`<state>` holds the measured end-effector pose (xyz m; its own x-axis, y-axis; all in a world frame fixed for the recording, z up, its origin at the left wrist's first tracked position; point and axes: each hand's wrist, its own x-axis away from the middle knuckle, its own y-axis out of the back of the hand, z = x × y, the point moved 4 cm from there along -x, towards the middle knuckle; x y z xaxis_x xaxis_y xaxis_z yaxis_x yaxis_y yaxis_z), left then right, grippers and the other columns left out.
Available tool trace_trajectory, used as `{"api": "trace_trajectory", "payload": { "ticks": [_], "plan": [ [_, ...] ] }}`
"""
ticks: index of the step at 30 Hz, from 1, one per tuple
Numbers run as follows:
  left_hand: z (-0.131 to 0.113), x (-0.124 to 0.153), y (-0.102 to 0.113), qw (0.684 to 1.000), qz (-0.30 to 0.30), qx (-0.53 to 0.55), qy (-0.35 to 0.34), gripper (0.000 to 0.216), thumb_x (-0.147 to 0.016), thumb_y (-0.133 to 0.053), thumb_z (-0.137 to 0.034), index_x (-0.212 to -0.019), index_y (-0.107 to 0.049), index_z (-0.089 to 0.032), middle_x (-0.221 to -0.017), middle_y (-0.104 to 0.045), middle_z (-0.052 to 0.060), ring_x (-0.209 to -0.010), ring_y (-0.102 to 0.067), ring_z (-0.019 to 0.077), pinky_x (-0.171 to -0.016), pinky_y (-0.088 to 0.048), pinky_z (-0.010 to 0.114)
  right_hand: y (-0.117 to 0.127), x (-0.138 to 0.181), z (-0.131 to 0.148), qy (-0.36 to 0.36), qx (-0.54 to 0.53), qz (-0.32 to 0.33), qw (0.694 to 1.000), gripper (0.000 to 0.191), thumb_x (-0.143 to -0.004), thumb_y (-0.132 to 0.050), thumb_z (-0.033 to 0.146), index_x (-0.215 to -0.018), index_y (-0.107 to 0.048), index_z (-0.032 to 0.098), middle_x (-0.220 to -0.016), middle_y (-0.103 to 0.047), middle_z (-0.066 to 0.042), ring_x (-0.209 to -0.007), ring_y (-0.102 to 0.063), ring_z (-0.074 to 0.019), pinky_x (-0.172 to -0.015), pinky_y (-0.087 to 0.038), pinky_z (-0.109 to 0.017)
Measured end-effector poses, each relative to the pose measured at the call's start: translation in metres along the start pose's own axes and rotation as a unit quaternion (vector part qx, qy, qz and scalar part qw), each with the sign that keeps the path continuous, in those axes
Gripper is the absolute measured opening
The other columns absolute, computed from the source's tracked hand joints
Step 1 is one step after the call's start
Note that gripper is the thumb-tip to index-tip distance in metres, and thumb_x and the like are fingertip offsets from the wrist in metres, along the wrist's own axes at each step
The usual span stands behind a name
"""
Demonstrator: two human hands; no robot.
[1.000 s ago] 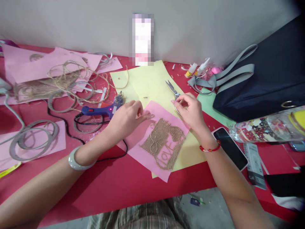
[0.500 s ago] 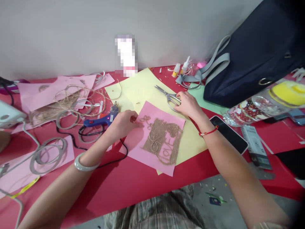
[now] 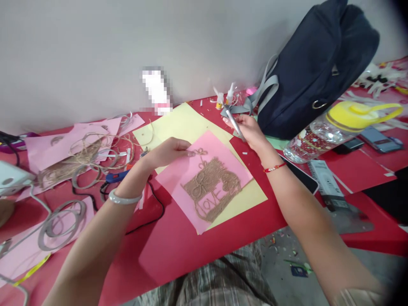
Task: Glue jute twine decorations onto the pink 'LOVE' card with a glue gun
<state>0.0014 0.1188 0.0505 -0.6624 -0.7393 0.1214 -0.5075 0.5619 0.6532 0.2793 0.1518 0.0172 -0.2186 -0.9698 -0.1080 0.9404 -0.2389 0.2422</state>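
Note:
My left hand [image 3: 168, 153] pinches the upper left edge of a pink paper sheet [image 3: 212, 144]. Brown twine is stuck on this sheet as a filled patch [image 3: 212, 170] with bow and flower shapes and the word "LOVE". The sheet lies turned at an angle over yellow paper [image 3: 181, 123]. In my right hand [image 3: 250, 131] is a pair of scissors [image 3: 235, 123], held off the table and seen nearly edge-on, pointing toward the wall. Beside my left forearm lies a blue glue gun [image 3: 117, 177], partly hidden by it.
Loose twine [image 3: 92, 146] and pink sheets lie at the left, near rolls of tape [image 3: 62, 223]. Small glue bottles [image 3: 230, 94] stand by the wall. To the right are a dark bag [image 3: 296, 76], a yellow-lidded bottle [image 3: 318, 131] and a phone [image 3: 301, 176]. Another phone [image 3: 157, 90], blurred out, leans on the wall.
My right hand has lifted the scissors off the yellow paper and tilted them. The pink sheet has turned clockwise under my left hand. The view has shifted a little to the right.

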Motion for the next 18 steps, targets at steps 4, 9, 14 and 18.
{"api": "trace_trajectory", "payload": {
  "ticks": [4, 9, 14, 18],
  "plan": [
    [-0.012, -0.025, 0.001, 0.997, -0.016, -0.068, 0.015, 0.03, -0.085, -0.07, -0.035, -0.11, -0.074, -0.018, -0.108, -0.078, 0.008, -0.098, -0.073, 0.0219, -0.086, -0.058, 0.033, -0.005, 0.002, 0.006, 0.024, -0.069, 0.005, 0.997, 0.059, -0.075, -0.077, 0.078, -0.078, -0.049, 0.026, -0.065, -0.052, 0.003, -0.054, -0.044, -0.0123, -0.048, -0.035, -0.029],
    [-0.031, 0.023, 0.052, 0.972, -0.234, 0.022, 0.0, 0.056, -0.078, -0.081, -0.028, -0.131, -0.069, -0.013, -0.137, -0.07, 0.015, -0.12, -0.07, 0.0247, -0.101, -0.06, 0.037, -0.002, 0.001, 0.003, 0.11, 0.021, -0.056, 0.992, 0.055, -0.072, -0.081, 0.071, -0.079, -0.05, 0.026, -0.074, -0.053, 0.002, -0.072, -0.054, -0.0174, -0.063, -0.047, -0.032],
    [-0.023, 0.112, 0.123, 0.829, -0.555, -0.071, -0.013, 0.031, -0.075, -0.086, -0.034, -0.094, -0.081, -0.01, -0.099, -0.082, 0.012, -0.083, -0.073, 0.0189, -0.077, -0.06, 0.032, 0.0, 0.002, -0.004, 0.106, 0.079, -0.083, 0.988, 0.049, -0.074, -0.083, 0.062, -0.076, -0.05, 0.026, -0.071, -0.051, 0.002, -0.07, -0.051, -0.0167, -0.066, -0.044, -0.033],
    [0.005, 0.136, 0.141, 0.793, -0.581, -0.154, 0.1, 0.046, -0.083, -0.076, -0.055, -0.088, -0.083, -0.009, -0.08, -0.079, 0.01, -0.063, -0.06, 0.013, -0.062, -0.048, 0.026, 0.005, 0.006, 0.002, 0.074, 0.107, -0.122, 0.984, 0.051, -0.065, -0.089, 0.061, -0.077, -0.055, 0.025, -0.069, -0.056, 0.001, -0.067, -0.054, -0.0176, -0.064, -0.045, -0.034]
  ]
}}
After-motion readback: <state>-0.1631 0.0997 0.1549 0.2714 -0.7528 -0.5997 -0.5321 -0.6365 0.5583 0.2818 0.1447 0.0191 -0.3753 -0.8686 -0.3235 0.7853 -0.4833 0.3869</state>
